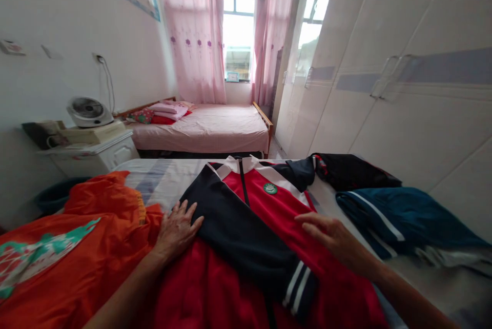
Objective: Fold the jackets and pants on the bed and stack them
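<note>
A red, navy and white zip jacket (234, 278) with a round green badge lies spread on the bed in front of me. One navy sleeve (246, 237) is folded diagonally across its front, its white-striped cuff near the bottom. My left hand (179, 229) rests flat at the upper edge of that sleeve, fingers spread, holding nothing. Over the jacket's right side is my right hand (330, 237), fingers stretched out and slightly apart, with nothing in it. Whether its fingertips touch the cloth I cannot tell. The other sleeve (302, 172) is bent at the shoulder, partly hidden.
Orange clothing (96, 231) is heaped at the left. Folded teal trousers (407, 216) and a black folded garment (353, 171) lie at the right. Beyond stand a second bed (215, 126), a cabinet (103, 152) with a fan (89, 111), and wardrobes (384, 37) along the right.
</note>
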`<state>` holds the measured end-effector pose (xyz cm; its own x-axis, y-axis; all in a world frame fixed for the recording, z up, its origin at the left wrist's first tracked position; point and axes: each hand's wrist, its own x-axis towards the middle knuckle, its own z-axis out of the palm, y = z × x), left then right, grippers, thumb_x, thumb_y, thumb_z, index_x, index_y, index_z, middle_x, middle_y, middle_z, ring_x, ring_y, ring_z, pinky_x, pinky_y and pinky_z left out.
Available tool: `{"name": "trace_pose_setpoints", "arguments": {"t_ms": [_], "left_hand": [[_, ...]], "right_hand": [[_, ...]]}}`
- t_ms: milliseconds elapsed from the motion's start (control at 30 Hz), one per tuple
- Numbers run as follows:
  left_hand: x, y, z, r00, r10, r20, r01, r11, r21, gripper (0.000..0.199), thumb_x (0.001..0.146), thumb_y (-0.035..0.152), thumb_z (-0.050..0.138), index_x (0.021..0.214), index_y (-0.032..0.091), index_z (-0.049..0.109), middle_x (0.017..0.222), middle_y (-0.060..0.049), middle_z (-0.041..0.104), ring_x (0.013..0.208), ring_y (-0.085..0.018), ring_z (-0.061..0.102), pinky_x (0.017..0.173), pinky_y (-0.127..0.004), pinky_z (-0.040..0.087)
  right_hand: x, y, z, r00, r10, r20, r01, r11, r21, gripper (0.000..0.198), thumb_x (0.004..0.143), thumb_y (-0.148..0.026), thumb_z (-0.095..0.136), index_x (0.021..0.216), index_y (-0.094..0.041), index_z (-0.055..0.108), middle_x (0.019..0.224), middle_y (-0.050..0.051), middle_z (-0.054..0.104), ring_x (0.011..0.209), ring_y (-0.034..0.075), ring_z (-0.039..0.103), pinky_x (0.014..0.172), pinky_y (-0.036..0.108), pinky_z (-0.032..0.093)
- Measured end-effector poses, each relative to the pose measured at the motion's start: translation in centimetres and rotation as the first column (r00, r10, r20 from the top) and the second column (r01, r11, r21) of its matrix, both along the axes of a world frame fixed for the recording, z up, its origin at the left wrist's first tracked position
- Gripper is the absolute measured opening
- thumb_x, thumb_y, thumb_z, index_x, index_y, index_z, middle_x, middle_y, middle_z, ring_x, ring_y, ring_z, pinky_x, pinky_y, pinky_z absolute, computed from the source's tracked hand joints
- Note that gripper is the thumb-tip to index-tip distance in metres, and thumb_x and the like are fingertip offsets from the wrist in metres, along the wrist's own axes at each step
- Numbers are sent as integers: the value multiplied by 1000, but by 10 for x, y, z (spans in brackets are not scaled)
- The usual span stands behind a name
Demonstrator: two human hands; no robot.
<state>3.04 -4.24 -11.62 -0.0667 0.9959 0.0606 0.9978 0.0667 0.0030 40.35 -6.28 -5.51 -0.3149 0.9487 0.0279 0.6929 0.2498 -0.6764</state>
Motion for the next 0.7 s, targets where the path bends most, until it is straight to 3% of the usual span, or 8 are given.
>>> {"name": "trace_pose_setpoints", "arguments": {"t_ms": [100, 233, 333, 433, 500, 600, 700], "left_hand": [[19, 1, 25, 999, -40, 5, 40, 994, -99, 49, 89, 39, 39, 131, 16, 51, 142, -16, 42, 134, -36, 31, 102, -55, 31], [71, 6, 42, 979, -185, 81, 189, 981, -42, 48, 89, 40, 42, 132, 21, 50, 143, -10, 42, 136, -29, 29, 108, -52, 24], [110, 12, 30, 945, -286, 161, 288, 958, 15, 49, 89, 43, 41, 135, 25, 46, 146, -7, 38, 138, -26, 27, 110, -51, 23], [130, 18, 5, 922, -334, 198, 332, 942, 43, 50, 89, 43, 40, 137, 28, 42, 148, -6, 34, 139, -26, 25, 111, -52, 22], [133, 21, -9, 911, -358, 206, 354, 934, 53, 50, 90, 41, 40, 138, 29, 41, 149, -6, 32, 139, -27, 24, 111, -53, 20], [128, 22, -19, 894, -391, 220, 385, 920, 73, 50, 90, 40, 40, 139, 31, 39, 150, -5, 30, 138, -27, 25, 111, -55, 20], [124, 23, -19, 882, -402, 244, 395, 915, 78, 51, 89, 41, 41, 139, 31, 39, 150, -6, 29, 138, -29, 25, 110, -55, 20]], "right_hand": [[36, 63, -7, 936, -347, 54, 341, 936, 90, 41, 88, -32, 45, 123, -14, 57, 120, 8, 63, 106, 17, 60, 90, 24, 46], [60, 139, -19, 829, -545, 128, 528, 837, 144, 50, 86, -29, 47, 129, -3, 48, 125, 19, 57, 113, 24, 56, 93, 30, 44], [53, 173, -23, 788, -592, 168, 559, 803, 207, 56, 86, -36, 47, 132, -3, 45, 131, 21, 51, 121, 28, 49, 98, 34, 39], [31, 193, -24, 788, -575, 218, 521, 813, 260, 60, 84, -47, 49, 130, -9, 47, 134, 18, 49, 123, 28, 46, 100, 36, 37], [15, 202, -27, 777, -572, 264, 509, 817, 271, 60, 79, -51, 56, 125, -12, 53, 131, 18, 51, 121, 31, 47, 99, 42, 37], [2, 215, -34, 735, -599, 318, 545, 801, 249, 50, 75, -41, 66, 113, -10, 59, 124, 21, 55, 117, 35, 49, 95, 50, 37], [7, 225, -38, 712, -620, 328, 597, 782, 182, 30, 82, -33, 62, 101, -10, 62, 108, 15, 62, 103, 27, 58, 88, 46, 45]]}}
